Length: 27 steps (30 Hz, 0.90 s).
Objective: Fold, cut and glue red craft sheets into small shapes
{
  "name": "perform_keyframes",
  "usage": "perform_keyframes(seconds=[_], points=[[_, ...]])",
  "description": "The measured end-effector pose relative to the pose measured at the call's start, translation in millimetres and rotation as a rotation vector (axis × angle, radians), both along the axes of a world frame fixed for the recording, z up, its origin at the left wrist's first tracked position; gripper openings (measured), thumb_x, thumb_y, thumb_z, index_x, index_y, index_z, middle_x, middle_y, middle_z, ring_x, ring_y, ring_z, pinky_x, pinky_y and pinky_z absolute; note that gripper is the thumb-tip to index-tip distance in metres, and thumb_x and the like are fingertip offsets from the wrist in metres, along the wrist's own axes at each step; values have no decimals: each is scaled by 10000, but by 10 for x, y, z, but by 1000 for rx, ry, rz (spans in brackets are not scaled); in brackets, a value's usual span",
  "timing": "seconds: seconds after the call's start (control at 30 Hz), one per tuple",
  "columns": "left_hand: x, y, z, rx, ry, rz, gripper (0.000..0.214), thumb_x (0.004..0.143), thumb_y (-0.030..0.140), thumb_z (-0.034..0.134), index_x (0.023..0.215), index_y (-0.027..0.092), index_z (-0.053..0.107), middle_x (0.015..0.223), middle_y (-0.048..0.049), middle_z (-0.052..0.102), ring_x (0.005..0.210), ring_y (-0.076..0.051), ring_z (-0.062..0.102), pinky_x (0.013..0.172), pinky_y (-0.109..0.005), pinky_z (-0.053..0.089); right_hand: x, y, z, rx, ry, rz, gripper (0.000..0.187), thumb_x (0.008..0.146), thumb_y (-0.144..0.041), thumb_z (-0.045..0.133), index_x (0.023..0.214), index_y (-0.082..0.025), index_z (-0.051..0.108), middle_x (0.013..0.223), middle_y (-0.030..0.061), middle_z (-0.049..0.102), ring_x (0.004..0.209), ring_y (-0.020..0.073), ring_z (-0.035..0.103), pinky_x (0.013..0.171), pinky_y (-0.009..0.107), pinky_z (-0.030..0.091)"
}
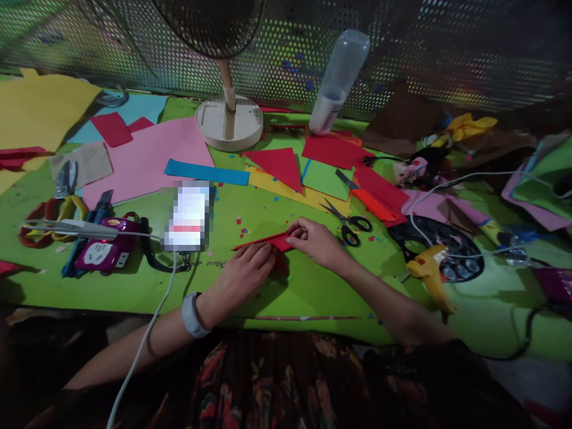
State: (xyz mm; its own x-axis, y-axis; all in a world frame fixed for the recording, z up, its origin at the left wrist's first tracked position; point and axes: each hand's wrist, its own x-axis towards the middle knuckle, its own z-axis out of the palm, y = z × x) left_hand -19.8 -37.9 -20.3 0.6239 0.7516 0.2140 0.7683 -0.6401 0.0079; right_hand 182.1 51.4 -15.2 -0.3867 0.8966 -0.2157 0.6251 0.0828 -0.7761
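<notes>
A folded piece of red paper [268, 241] lies on the green table [134, 280] in front of me. My left hand [243, 273] rests flat on its near part, fingers stretched out and pressing it down. My right hand [313, 238] pinches the paper's far right edge between thumb and fingers. A grey band sits on my left wrist. Black-handled scissors [351, 224] lie just right of my right hand.
A phone [187, 215] on a white cable lies left of the paper. A desk fan [229, 122], a clear bottle [337, 80], a yellow glue gun [429, 271], a magenta device [105, 250] and many coloured paper sheets crowd the table.
</notes>
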Motion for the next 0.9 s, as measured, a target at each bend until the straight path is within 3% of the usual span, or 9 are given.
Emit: perform_keyframes(seconds=[0.9], points=[[4,4,-3,-4,-48,11,354,882,103,495,1233,113,541,1208,-155,619,1064,-286,599,842,-423,503,-16,-51,-11,41,6,-41,102,787,-261,626,870,-204,638,752,-11,681,628,110,569,563,230,399]])
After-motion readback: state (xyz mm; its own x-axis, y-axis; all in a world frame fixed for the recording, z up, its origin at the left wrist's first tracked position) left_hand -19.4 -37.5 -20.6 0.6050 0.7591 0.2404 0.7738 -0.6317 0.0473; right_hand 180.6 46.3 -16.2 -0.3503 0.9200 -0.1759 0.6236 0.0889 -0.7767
